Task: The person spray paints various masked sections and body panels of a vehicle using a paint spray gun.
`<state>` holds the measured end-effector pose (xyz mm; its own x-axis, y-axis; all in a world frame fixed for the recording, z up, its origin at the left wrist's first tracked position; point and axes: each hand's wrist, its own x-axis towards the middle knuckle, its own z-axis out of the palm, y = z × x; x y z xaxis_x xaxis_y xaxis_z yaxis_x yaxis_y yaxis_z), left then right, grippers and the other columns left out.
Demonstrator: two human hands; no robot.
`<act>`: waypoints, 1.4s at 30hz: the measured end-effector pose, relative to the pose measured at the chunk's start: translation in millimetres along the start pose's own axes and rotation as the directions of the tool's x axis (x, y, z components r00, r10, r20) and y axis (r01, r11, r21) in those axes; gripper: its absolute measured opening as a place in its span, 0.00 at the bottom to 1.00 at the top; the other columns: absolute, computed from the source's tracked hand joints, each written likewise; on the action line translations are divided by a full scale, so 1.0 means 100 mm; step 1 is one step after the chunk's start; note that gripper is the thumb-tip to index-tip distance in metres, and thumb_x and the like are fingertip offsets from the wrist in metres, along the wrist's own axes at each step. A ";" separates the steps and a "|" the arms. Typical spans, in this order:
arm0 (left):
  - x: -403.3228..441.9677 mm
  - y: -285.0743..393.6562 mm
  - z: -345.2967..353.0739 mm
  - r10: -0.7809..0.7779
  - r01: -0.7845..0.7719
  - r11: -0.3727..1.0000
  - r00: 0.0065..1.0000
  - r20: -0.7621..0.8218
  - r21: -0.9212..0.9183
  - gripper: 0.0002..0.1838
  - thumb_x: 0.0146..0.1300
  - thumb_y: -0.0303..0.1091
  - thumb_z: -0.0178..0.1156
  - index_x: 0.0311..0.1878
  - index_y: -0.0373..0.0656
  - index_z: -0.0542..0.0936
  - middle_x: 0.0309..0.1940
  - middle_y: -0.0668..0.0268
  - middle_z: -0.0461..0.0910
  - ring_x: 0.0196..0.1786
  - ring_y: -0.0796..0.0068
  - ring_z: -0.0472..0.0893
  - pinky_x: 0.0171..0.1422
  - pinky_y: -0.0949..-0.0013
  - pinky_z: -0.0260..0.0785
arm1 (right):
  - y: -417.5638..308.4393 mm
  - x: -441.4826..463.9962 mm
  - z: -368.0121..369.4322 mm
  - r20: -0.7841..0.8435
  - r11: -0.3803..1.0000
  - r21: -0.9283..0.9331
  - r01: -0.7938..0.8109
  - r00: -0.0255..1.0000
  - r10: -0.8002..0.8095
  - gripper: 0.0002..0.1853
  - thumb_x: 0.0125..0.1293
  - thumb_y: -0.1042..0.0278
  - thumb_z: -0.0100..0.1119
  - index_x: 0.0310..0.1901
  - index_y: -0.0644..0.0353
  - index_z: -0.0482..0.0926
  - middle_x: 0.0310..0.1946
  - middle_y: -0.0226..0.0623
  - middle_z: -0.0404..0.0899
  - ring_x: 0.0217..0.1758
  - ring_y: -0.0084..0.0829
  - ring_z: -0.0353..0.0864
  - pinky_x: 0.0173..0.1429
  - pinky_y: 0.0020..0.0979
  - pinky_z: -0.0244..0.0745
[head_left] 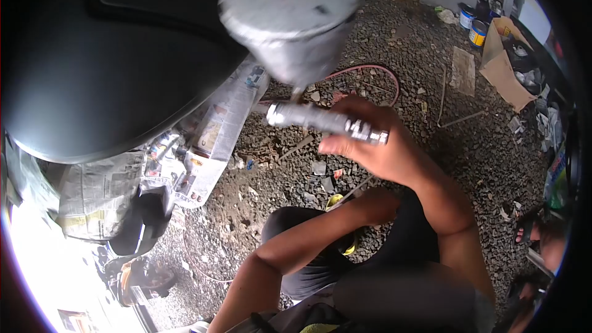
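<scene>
A spray gun (pixel 317 119) with a large paint-stained grey cup (pixel 293 6) on top is held in my right hand (pixel 370 129). My fingers wrap round the gun's body, which is slightly blurred. The nozzle end points left, toward a smooth matte black panel (pixel 123 68) with a curved edge. Gun and panel are apart. Newspaper sheets (pixel 102 191) hang below the panel's edge. My left hand (pixel 383 205) rests low beside my bent leg, beneath my right forearm. Its fingers are hidden, so I cannot see whether it holds anything.
A reddish hose (pixel 385 74) curves across the gravel ground (pixel 401 49). At the upper right stand paint cans (pixel 477 33) and an opened cardboard box (pixel 502 71) with dark bags in it. Another person's sandalled foot (pixel 531 231) shows at the right edge.
</scene>
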<state>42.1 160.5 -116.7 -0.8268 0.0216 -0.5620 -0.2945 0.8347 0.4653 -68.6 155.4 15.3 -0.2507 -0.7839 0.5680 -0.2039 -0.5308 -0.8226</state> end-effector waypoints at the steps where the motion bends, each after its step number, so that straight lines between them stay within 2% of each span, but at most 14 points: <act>1: 0.04 -0.03 0.03 0.013 -0.013 1.000 0.999 -0.031 0.006 0.19 0.62 0.34 0.56 0.55 0.39 0.80 0.45 0.44 0.84 0.48 0.46 0.85 0.53 0.47 0.77 | -0.06 0.00 0.01 0.057 0.998 0.055 -0.028 0.998 0.024 0.16 0.61 0.60 0.76 0.42 0.60 0.80 0.28 0.30 0.79 0.27 0.21 0.77 0.30 0.30 0.70; 4: 0.10 -0.08 0.10 0.042 -0.042 0.999 0.997 -0.064 -0.003 0.19 0.62 0.34 0.55 0.55 0.38 0.80 0.44 0.45 0.84 0.47 0.46 0.85 0.53 0.47 0.77 | -0.22 0.03 -0.01 0.201 0.985 0.129 -0.112 0.976 0.084 0.16 0.61 0.58 0.75 0.42 0.59 0.81 0.28 0.30 0.79 0.29 0.22 0.78 0.31 0.30 0.70; 8: 0.01 -0.07 -0.09 0.020 -0.020 1.000 0.999 -0.050 -0.016 0.16 0.62 0.37 0.56 0.48 0.40 0.83 0.40 0.47 0.84 0.46 0.47 0.85 0.52 0.47 0.76 | -0.20 0.20 -0.22 -0.006 0.991 -0.089 0.104 0.994 -0.105 0.16 0.65 0.61 0.73 0.50 0.57 0.84 0.34 0.29 0.85 0.34 0.19 0.81 0.35 0.27 0.75; 12: -0.08 -0.10 -0.39 -0.038 0.035 0.994 0.999 -0.028 -0.100 0.16 0.64 0.42 0.57 0.44 0.39 0.83 0.42 0.51 0.84 0.47 0.49 0.84 0.52 0.50 0.76 | -0.26 0.41 -0.57 -0.168 0.982 -0.169 -0.080 0.985 0.051 0.20 0.68 0.52 0.67 0.56 0.53 0.84 0.30 0.24 0.84 0.28 0.15 0.79 0.30 0.23 0.74; 14: -0.08 -0.31 -0.35 0.057 -0.099 0.985 0.962 -0.266 -0.144 0.14 0.68 0.40 0.57 0.48 0.40 0.82 0.44 0.52 0.83 0.48 0.51 0.84 0.53 0.52 0.76 | -0.08 0.50 -0.81 -0.356 0.919 -0.250 -0.304 0.912 0.205 0.23 0.64 0.44 0.71 0.48 0.56 0.85 0.23 0.22 0.78 0.18 0.13 0.71 0.22 0.20 0.66; 22: -0.32 -0.22 -0.91 -0.112 -0.264 0.839 0.772 -0.626 -0.475 0.18 0.74 0.37 0.58 0.62 0.39 0.77 0.51 0.58 0.83 0.54 0.68 0.83 0.61 0.64 0.74 | -0.10 0.91 -1.20 -0.563 0.965 -0.161 -0.205 0.822 0.081 0.14 0.70 0.55 0.66 0.42 0.58 0.82 0.29 0.27 0.80 0.16 0.15 0.66 0.20 0.20 0.60; 27: -0.51 -0.01 -0.99 -0.155 -0.599 0.482 0.660 -0.735 -0.639 0.22 0.76 0.36 0.57 0.69 0.39 0.70 0.56 0.64 0.79 0.58 0.74 0.77 0.63 0.66 0.72 | -0.47 0.69 -0.71 -0.424 0.967 -0.111 -0.231 0.891 0.164 0.13 0.72 0.58 0.64 0.43 0.61 0.82 0.31 0.28 0.81 0.17 0.14 0.66 0.20 0.20 0.60; 30: -0.69 0.21 -0.99 -0.155 -0.772 0.252 0.563 -0.812 -0.584 0.23 0.75 0.33 0.57 0.70 0.41 0.69 0.57 0.65 0.77 0.57 0.75 0.76 0.61 0.66 0.72 | -0.63 0.46 -0.35 -0.287 0.957 -0.142 -0.254 0.936 0.206 0.14 0.72 0.56 0.63 0.42 0.60 0.82 0.30 0.27 0.80 0.18 0.13 0.66 0.20 0.20 0.60; 32: -0.86 0.34 -0.94 -0.165 -0.845 0.157 0.489 -0.857 -0.512 0.23 0.74 0.30 0.57 0.70 0.40 0.69 0.55 0.67 0.77 0.54 0.78 0.76 0.59 0.69 0.71 | -0.86 0.32 -0.07 -0.194 0.945 0.028 -0.327 0.925 0.326 0.13 0.70 0.58 0.66 0.40 0.60 0.82 0.30 0.26 0.80 0.19 0.11 0.67 0.22 0.19 0.62; 36: -1.14 0.34 -0.64 -0.301 -0.859 0.227 0.387 -0.871 -0.460 0.19 0.71 0.29 0.62 0.63 0.39 0.74 0.51 0.70 0.80 0.55 0.81 0.77 0.63 0.69 0.70 | -1.03 0.16 0.30 0.043 0.994 0.074 -0.081 0.996 0.078 0.17 0.65 0.64 0.72 0.49 0.65 0.79 0.35 0.36 0.85 0.37 0.22 0.83 0.41 0.28 0.78; 37: -1.23 0.39 -0.59 -0.361 -0.852 0.218 0.383 -0.851 -0.476 0.14 0.70 0.29 0.62 0.57 0.40 0.76 0.47 0.72 0.79 0.51 0.82 0.76 0.60 0.71 0.70 | -1.09 0.13 0.33 0.124 0.992 0.069 -0.103 0.988 0.094 0.18 0.65 0.63 0.73 0.48 0.64 0.79 0.34 0.34 0.85 0.37 0.23 0.83 0.40 0.28 0.78; 38: -1.28 0.44 -0.54 -0.417 -0.845 0.206 0.381 -0.825 -0.494 0.10 0.70 0.29 0.63 0.52 0.41 0.78 0.44 0.74 0.79 0.48 0.84 0.76 0.56 0.72 0.70 | -1.07 0.15 0.35 0.181 0.996 -0.026 0.083 0.980 -0.077 0.18 0.64 0.61 0.73 0.48 0.63 0.80 0.34 0.33 0.85 0.36 0.22 0.83 0.39 0.29 0.78; 39: -1.27 0.39 -0.46 -0.443 -0.857 0.197 0.356 -0.823 -0.477 0.04 0.69 0.29 0.64 0.43 0.44 0.78 0.38 0.78 0.77 0.43 0.86 0.73 0.49 0.73 0.67 | -1.08 0.15 0.39 0.211 0.998 0.062 0.023 0.977 -0.036 0.18 0.65 0.61 0.73 0.49 0.63 0.80 0.34 0.33 0.85 0.36 0.22 0.83 0.39 0.29 0.78; 42: -1.15 0.38 -0.45 -0.455 -0.856 0.174 0.369 -0.811 -0.487 0.04 0.69 0.28 0.64 0.42 0.45 0.78 0.37 0.78 0.78 0.42 0.86 0.73 0.47 0.74 0.66 | -1.14 0.14 0.41 0.194 0.985 0.169 -0.046 0.981 0.012 0.19 0.66 0.61 0.72 0.53 0.63 0.81 0.37 0.33 0.86 0.37 0.23 0.83 0.41 0.29 0.78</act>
<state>104.6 165.3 -3.1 -0.5592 -0.8179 0.1355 0.4236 -0.1414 0.8947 -9.9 191.4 116.2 -0.0646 -0.8380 0.5418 -0.0293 -0.5411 -0.8405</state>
